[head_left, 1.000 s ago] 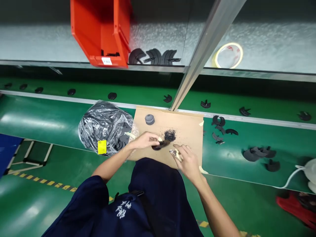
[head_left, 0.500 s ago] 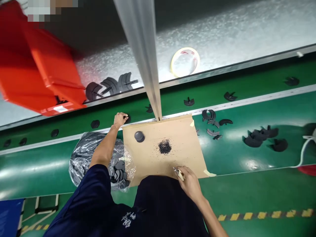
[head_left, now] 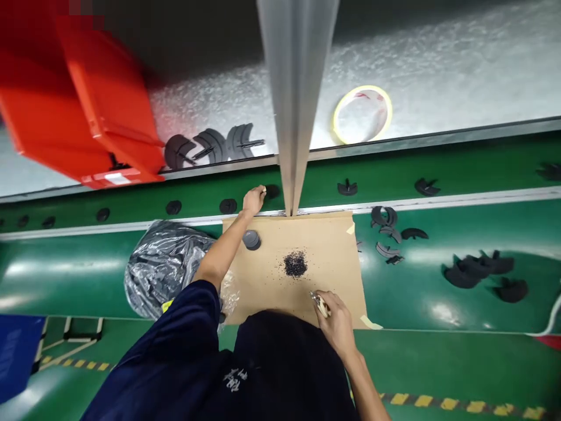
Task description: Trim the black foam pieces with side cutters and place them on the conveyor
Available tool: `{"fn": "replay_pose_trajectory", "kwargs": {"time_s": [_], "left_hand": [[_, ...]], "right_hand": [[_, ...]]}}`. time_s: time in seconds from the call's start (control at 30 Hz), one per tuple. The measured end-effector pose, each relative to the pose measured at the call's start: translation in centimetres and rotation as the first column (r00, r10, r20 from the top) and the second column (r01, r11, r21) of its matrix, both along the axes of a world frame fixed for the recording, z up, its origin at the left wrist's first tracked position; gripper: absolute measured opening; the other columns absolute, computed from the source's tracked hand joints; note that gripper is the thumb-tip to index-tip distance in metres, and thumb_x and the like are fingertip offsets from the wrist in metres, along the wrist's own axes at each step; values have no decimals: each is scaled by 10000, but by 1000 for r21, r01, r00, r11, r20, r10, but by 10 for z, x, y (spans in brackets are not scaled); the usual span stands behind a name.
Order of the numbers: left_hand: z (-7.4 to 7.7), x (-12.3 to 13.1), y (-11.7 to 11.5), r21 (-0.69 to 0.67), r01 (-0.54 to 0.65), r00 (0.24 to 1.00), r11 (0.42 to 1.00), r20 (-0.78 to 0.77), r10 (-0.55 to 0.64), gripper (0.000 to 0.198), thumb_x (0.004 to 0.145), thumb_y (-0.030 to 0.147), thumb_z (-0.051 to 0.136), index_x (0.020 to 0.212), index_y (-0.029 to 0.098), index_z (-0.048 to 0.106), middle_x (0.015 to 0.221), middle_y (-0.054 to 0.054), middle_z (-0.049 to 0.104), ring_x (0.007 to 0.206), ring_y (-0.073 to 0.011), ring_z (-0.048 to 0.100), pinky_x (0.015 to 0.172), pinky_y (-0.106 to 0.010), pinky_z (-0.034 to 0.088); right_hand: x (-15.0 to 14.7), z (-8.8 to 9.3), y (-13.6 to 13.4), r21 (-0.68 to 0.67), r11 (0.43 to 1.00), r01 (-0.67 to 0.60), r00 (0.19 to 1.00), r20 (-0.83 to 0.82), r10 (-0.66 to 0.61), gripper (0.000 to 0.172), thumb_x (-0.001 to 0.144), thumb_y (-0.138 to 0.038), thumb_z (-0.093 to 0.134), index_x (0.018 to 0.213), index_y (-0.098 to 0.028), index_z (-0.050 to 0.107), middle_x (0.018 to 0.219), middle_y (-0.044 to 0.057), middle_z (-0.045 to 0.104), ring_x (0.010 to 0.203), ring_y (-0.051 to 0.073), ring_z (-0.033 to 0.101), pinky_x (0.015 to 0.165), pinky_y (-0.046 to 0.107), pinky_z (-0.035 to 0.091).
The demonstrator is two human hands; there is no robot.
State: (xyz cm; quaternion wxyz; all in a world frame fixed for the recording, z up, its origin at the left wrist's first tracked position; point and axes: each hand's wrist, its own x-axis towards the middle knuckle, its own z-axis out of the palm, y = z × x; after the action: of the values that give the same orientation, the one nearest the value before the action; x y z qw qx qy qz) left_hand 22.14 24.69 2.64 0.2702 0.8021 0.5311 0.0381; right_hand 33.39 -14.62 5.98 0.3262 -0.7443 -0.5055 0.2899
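Beyond the cardboard sheet's far edge, the left hand pinches something small beside a black disc; the right hand grips a tool at its near edge. Left, a plastic bag holds black parts.

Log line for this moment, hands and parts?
left hand: on belt by black part | right hand: holds small tool | cardboard: black crumbs

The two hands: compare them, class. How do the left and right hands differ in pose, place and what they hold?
The left hand is stretched far out to the belt, beside a black part; the right hand stays close to the body, over the cardboard's near edge. The right hand grips a small tool; whether the left holds anything cannot be told. Both are bare.
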Motion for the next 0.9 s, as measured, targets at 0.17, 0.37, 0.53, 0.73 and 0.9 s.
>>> {"fn": "replay_pose_trajectory", "kwargs": {"time_s": [0.17,0.37,0.53,0.73,0.9], "left_hand": [[18,-92,-99,-156,87,983,984,176,-59,138,957,186,544,918,144,670,816,-36,711,779,-164,678,739,-263,525],[28,-164,-261,-384,200,941,901,333,-67,160,966,241,636,818,192,672,633,20,678,570,-127,634,559,-238,531],[22,-207,-288,-344,-15,970,939,224,98,250,1032,221,499,864,186,680,741,-20,716,662,-157,683,660,-277,573],[4,-258,-242,-109,-366,930,924,-20,366,221,899,23,498,951,142,677,1084,-151,689,1101,-262,652,1005,-375,514],[13,-260,-229,-28,-360,932,933,29,360,221,904,42,496,947,145,686,981,-128,668,1022,-252,652,967,-355,524]], "right_hand": [[-19,10,29,127,984,-127,991,61,120,272,976,-264,514,1162,-238,710,921,94,698,837,261,666,759,407,558],[-60,28,51,154,850,-503,863,49,502,252,976,-259,533,1155,-251,711,1107,99,666,911,225,656,817,370,545],[-82,35,34,100,869,-485,854,-160,495,203,981,-346,539,898,-223,677,831,54,674,745,203,633,708,322,520],[-84,36,19,-100,986,-135,880,-469,73,390,816,-599,726,818,-214,659,696,-1,628,638,180,564,616,315,487],[-86,45,13,-208,977,37,685,-707,-176,439,654,-570,878,825,-203,709,758,8,695,707,197,661,718,354,557]]}}
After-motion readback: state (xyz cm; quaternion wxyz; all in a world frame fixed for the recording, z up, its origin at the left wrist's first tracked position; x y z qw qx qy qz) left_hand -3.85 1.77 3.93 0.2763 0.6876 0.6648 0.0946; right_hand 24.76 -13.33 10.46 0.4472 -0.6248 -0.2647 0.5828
